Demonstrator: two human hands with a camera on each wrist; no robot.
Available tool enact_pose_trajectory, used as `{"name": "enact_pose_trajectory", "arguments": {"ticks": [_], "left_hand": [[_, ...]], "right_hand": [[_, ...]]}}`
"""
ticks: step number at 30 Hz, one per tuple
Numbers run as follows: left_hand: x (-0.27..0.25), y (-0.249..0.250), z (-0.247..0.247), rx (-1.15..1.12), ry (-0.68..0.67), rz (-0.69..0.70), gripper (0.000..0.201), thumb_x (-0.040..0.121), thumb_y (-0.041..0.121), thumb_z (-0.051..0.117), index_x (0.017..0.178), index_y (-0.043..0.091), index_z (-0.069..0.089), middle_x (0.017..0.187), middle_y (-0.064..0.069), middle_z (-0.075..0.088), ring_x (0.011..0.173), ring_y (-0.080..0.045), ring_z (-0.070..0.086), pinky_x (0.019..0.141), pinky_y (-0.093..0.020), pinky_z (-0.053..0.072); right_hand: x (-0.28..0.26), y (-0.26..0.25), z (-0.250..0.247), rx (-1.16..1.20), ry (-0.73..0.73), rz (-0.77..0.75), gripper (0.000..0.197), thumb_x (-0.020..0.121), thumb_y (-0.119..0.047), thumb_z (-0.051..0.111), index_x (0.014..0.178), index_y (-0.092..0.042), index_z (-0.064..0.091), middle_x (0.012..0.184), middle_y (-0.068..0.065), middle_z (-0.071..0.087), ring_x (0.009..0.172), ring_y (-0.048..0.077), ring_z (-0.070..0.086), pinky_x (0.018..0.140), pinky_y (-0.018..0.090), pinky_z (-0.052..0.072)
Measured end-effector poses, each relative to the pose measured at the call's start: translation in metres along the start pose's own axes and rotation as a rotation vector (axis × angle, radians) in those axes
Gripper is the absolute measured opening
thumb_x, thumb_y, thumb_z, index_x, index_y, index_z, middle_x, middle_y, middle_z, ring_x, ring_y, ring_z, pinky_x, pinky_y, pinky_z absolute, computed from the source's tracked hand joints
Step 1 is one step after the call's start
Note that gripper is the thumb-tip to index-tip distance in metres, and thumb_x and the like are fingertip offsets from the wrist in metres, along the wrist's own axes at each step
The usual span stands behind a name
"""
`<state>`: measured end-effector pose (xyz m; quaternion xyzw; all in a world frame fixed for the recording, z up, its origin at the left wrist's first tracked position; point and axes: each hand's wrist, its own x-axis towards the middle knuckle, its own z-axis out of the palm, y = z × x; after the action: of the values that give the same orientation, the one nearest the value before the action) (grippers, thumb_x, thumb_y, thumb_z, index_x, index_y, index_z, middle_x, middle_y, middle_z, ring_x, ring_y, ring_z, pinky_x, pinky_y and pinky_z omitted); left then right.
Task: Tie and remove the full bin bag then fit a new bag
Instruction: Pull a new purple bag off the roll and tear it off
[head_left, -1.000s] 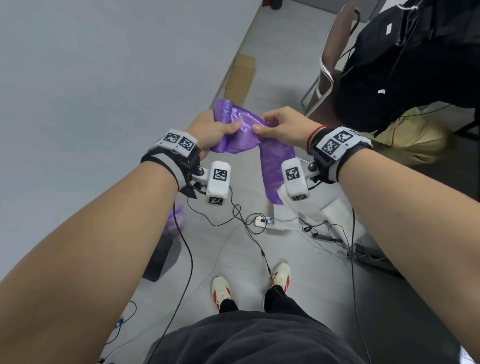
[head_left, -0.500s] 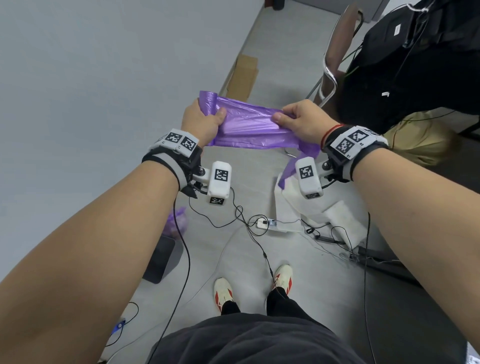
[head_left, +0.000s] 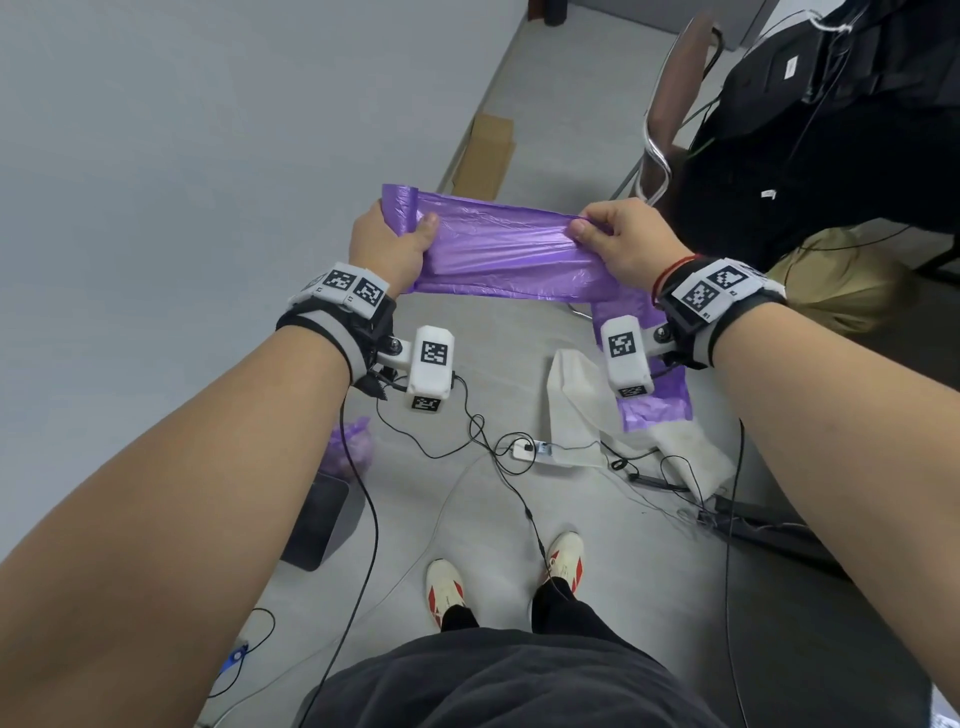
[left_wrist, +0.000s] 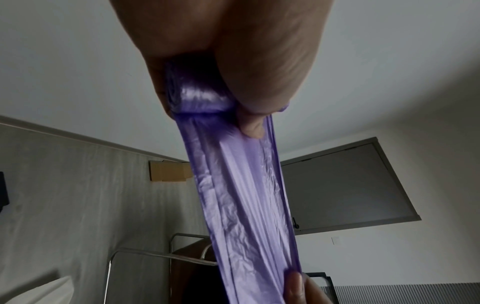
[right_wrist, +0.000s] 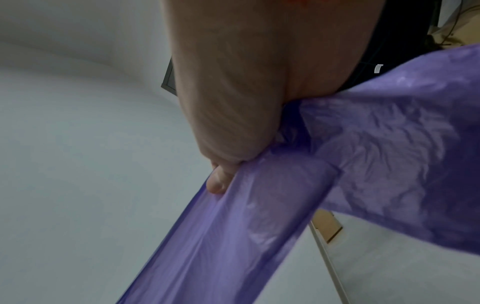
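Note:
A folded purple bin bag (head_left: 504, 249) is stretched flat between my two hands at chest height. My left hand (head_left: 392, 244) grips a small purple roll of bags (left_wrist: 197, 96) at the strip's left end, thumb on top. My right hand (head_left: 613, 236) pinches the bag's right part, and the loose end (head_left: 657, 400) hangs down below that wrist. In the right wrist view the bag (right_wrist: 233, 226) runs down-left from my fingers. A dark bin (head_left: 319, 519) stands on the floor at lower left, with a tied purple bag (head_left: 353, 447) beside it.
Cables and a white power strip (head_left: 535, 449) lie on the grey floor ahead of my feet. White cloth (head_left: 576, 395) lies to the right. A chair (head_left: 675, 104) and a seated person in black (head_left: 810, 156) are at upper right; a cardboard box (head_left: 485, 156) is against the wall.
My hands have moved apart and risen slightly, drawing the purple bag out from a bunched fold into a taut flat strip between them.

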<state>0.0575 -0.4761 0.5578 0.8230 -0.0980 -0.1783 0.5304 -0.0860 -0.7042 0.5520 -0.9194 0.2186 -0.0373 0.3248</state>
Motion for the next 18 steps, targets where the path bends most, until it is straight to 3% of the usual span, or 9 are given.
{"name": "enact_pose_trajectory", "arguments": {"ticks": [4,7,10,15,18], "left_hand": [[-0.003,0.001,0.000,-0.024,-0.022,-0.005,0.016,0.082,0.038,0.072,0.081,0.027,0.060,0.097,-0.007,0.070,0.099,-0.030,0.069,0.092,-0.048,0.056],[-0.002,-0.004,-0.007,-0.003,-0.004,-0.023,0.019,0.079,0.041,0.073,0.082,0.026,0.062,0.099,-0.011,0.072,0.097,-0.030,0.070,0.090,-0.048,0.057],[0.000,-0.011,-0.018,0.044,0.055,-0.030,0.018,0.079,0.040,0.072,0.076,0.028,0.059,0.098,-0.011,0.071,0.096,-0.032,0.069,0.088,-0.049,0.057],[0.002,-0.015,-0.025,0.122,0.087,-0.027,0.024,0.075,0.043,0.069,0.071,0.026,0.054,0.087,-0.004,0.064,0.081,-0.028,0.064,0.087,-0.047,0.057],[0.002,-0.018,-0.033,0.144,0.146,-0.030,0.023,0.080,0.039,0.069,0.080,0.021,0.056,0.088,-0.004,0.063,0.077,-0.024,0.060,0.087,-0.045,0.056]], "right_hand": [[-0.003,0.003,-0.001,-0.002,0.026,0.011,0.036,0.097,-0.035,0.054,0.086,-0.003,0.066,0.082,0.026,0.062,0.074,0.036,0.052,0.072,0.038,0.048],[-0.006,0.011,-0.007,0.017,0.025,0.047,0.031,0.096,-0.036,0.057,0.090,-0.008,0.071,0.082,0.017,0.068,0.078,0.031,0.060,0.077,0.036,0.049],[-0.012,0.022,-0.016,0.014,-0.019,0.115,0.031,0.093,-0.040,0.061,0.089,-0.012,0.073,0.078,0.010,0.067,0.072,0.018,0.057,0.071,0.028,0.046],[-0.025,0.031,-0.028,0.059,-0.038,0.174,0.041,0.090,-0.050,0.062,0.078,-0.012,0.073,0.072,0.007,0.065,0.063,0.014,0.053,0.063,0.028,0.045],[-0.034,0.039,-0.036,0.090,-0.042,0.195,0.044,0.088,-0.048,0.065,0.072,-0.007,0.072,0.067,0.009,0.061,0.060,0.014,0.048,0.060,0.028,0.041]]}}
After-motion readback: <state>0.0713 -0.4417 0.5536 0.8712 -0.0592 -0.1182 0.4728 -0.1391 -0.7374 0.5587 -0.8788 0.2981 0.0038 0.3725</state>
